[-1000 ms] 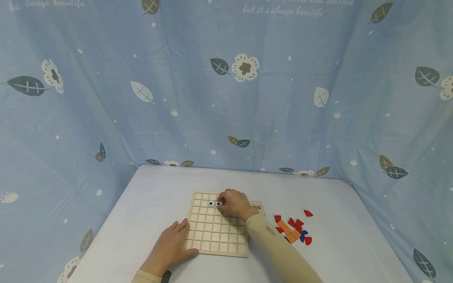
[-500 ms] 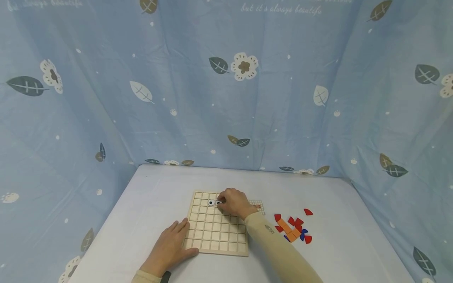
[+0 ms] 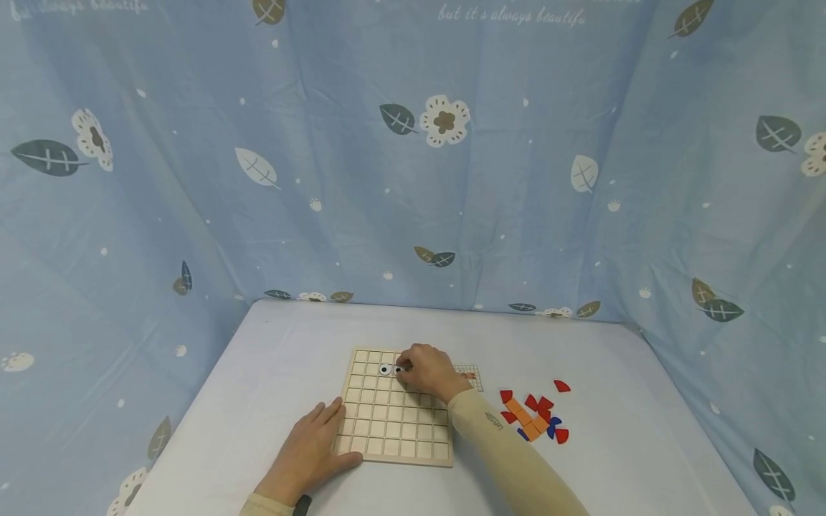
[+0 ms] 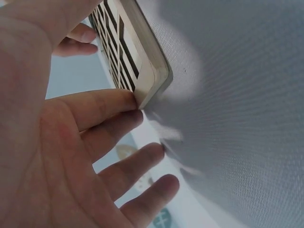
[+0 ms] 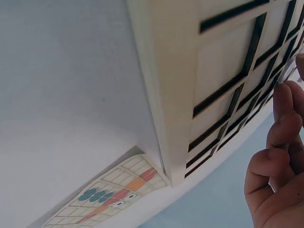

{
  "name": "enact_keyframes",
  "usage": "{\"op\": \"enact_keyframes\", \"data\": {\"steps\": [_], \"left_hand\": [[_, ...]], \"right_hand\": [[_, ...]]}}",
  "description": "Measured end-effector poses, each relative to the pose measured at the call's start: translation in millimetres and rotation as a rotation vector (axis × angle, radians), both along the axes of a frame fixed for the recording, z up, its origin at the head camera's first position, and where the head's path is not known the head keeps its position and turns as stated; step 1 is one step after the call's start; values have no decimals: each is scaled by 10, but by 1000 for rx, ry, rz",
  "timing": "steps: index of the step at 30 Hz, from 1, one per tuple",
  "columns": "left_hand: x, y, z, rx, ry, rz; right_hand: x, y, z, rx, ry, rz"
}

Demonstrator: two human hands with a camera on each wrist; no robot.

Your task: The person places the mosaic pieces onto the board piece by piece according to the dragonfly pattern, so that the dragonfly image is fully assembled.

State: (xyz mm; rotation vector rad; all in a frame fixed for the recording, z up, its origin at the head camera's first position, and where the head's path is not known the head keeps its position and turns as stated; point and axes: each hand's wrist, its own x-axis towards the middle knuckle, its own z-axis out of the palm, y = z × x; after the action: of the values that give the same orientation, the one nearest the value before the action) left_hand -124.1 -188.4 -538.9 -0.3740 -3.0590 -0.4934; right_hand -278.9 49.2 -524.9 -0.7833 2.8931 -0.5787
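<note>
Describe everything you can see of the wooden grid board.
The grid board looks like pale, unpainted wood: a plain rim around a lattice of square cells. It lies flat on the white tabletop, slightly turned. One eye tile sits toward its far side; the right hand pinches a second beside it. The left hand touches its left edge. The right hand and sleeve hide part of it.

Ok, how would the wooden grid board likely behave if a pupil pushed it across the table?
The wooden grid board would probably stay stiff: its thick frame looks straight-edged. Lying flat and broad, it seems unlikely to roll or tip. It might slide over the tabletop unless the left hand, touching its edge, steadies it.
</note>
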Motion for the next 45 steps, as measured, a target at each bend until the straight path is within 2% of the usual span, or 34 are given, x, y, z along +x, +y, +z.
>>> {"op": "enact_keyframes", "data": {"steps": [6, 13, 20, 29, 32, 38, 45], "left_hand": [[0, 9, 17, -3, -5, 6], [2, 16, 22, 0, -4, 5], [-4, 8, 10, 1, 4, 2], [0, 16, 27, 8, -3, 9], [-2, 16, 21, 7, -6, 11], [-13, 6, -1, -5, -9, 11], [-9, 17, 15, 0, -10, 10]], "right_hand": [[63, 91, 52, -43, 64, 24], [187, 255, 200, -108, 156, 27], [331, 528, 271, -144, 226, -34], [445, 1038, 198, -194, 257, -131], [456, 1233, 168, -174, 241, -143], [502, 1567, 182, -99, 136, -194], [500, 1818, 78, -53, 41, -176]]}}
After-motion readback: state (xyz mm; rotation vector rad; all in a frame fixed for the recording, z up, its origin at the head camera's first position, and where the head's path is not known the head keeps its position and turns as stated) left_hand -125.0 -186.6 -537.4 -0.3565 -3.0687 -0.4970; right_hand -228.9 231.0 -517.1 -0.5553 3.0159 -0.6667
